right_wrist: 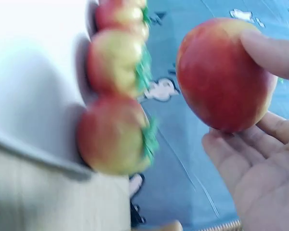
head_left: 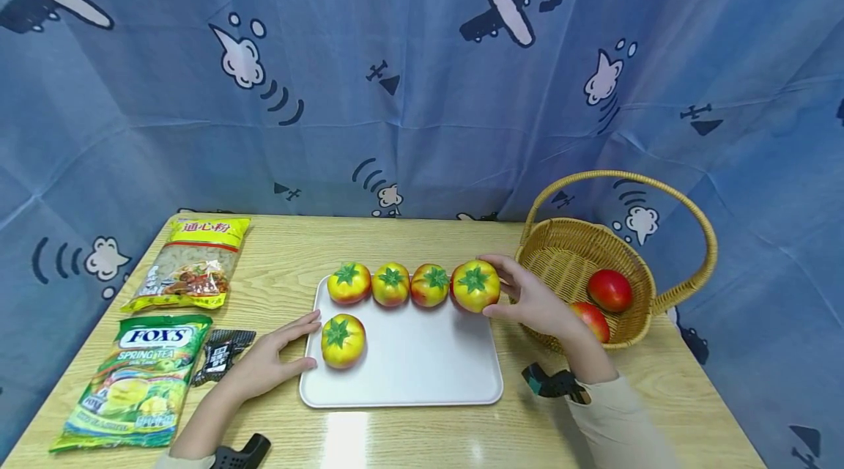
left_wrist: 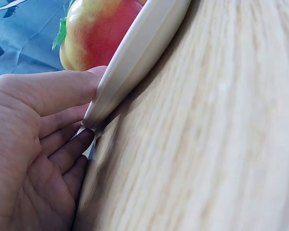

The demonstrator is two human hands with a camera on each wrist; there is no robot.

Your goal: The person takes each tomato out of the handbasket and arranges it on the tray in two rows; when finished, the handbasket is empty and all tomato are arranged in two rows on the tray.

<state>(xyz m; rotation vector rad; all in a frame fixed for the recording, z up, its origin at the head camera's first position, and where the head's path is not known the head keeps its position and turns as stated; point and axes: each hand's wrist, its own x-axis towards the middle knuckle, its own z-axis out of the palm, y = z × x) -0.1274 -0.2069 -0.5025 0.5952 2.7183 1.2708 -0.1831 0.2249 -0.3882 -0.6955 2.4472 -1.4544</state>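
Note:
A white tray (head_left: 422, 363) bears several red-and-yellow tomatoes with green leafy tops: a row of three, including one tomato (head_left: 390, 284), along its far edge, and a single tomato (head_left: 343, 341) near its left side. My right hand (head_left: 534, 294) grips another tomato (right_wrist: 224, 74) between thumb and fingers at the right end of that row. The right wrist view shows this held tomato apart from the row. At the tray's left edge, my left hand (head_left: 267, 363) touches the rim with its thumb and fingertips, fingers loosely bent.
On the right stands a wicker basket (head_left: 550, 264) with a tall handle and two red fruits (head_left: 609, 290) inside. At left lie a pasta bag (head_left: 191, 264), a green candy bag (head_left: 135, 381) and a small black packet (head_left: 220, 355). A blue patterned curtain (head_left: 395, 124) hangs behind the table.

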